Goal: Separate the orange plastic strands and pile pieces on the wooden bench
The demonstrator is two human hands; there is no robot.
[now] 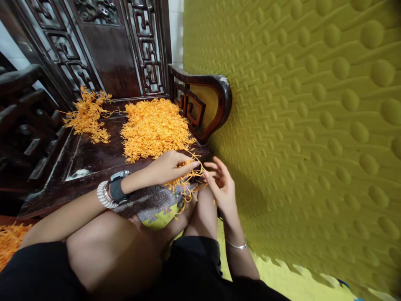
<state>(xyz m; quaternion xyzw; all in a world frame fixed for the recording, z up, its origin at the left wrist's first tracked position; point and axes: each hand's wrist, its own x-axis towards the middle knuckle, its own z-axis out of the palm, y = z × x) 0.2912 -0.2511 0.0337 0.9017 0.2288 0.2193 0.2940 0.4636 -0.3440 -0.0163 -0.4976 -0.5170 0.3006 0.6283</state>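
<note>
Orange stringy strands [188,188] hang between my two hands, just past the front edge of the dark wooden seat. My left hand [175,166] reaches in from the left, its thumb and finger pinched on the strands. On the right, my right hand [222,184] holds a strand between thumb and index finger, with its other fingers spread. A thick block of orange strands [155,127] lies on the seat beyond my left hand. Farther left is a looser, smaller orange pile [89,115].
The wooden seat [94,159] has a carved back [115,54] and a curved armrest [221,100]. A yellow-green textured wall [297,125] rises close on the right. More orange strands [12,240] are at the lower left. My legs are below.
</note>
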